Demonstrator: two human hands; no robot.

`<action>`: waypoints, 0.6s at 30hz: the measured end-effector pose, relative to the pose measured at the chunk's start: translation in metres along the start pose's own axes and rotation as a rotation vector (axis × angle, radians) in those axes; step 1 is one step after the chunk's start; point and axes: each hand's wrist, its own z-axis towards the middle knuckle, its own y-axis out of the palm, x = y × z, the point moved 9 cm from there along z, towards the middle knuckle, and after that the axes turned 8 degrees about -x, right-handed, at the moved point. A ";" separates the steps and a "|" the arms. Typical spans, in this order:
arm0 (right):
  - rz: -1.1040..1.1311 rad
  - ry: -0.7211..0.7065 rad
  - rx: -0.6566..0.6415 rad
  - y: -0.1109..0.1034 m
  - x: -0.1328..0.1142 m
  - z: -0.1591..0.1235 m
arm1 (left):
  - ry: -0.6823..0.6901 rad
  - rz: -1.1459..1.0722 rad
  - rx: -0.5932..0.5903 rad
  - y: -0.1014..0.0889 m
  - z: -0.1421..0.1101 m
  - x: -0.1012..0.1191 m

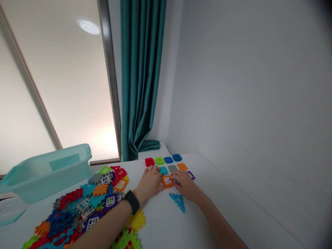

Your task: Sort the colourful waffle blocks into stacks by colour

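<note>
1. Orange interlocking window tile (167, 181) lies on the white table (168, 230) between the left hand (149, 182) and right hand (187, 185).
2. Both hands' fingers curve in beside it; whether they grip cannot be told.
3. Blue triangular piece (178, 199) lies nearby.

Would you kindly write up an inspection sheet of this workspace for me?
Surface: white table; a loose white window insert lies on it.
Job's things: orange window piece in front; beyond it, rows of pieces including a red piece, green piece and gray piece; blue triangular piece nearer the wearer.
Clutter: mixed pile of coloured pieces on the left, turquoise tub behind it.
Grip: left hand at the orange window piece's left side; right hand at its right, with a partly hidden dark item; firmness cannot be told.
Cables: nothing seen.
Surroundings: teal curtain, gray wall, pale panels.
</note>
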 end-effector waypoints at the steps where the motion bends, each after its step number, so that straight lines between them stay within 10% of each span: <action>1: -0.003 0.004 0.004 -0.001 0.000 0.000 | 0.001 0.004 0.002 -0.001 0.000 0.001; 18: -0.107 -0.114 0.018 -0.006 -0.065 0.007 | -0.006 0.056 0.014 -0.031 -0.039 -0.015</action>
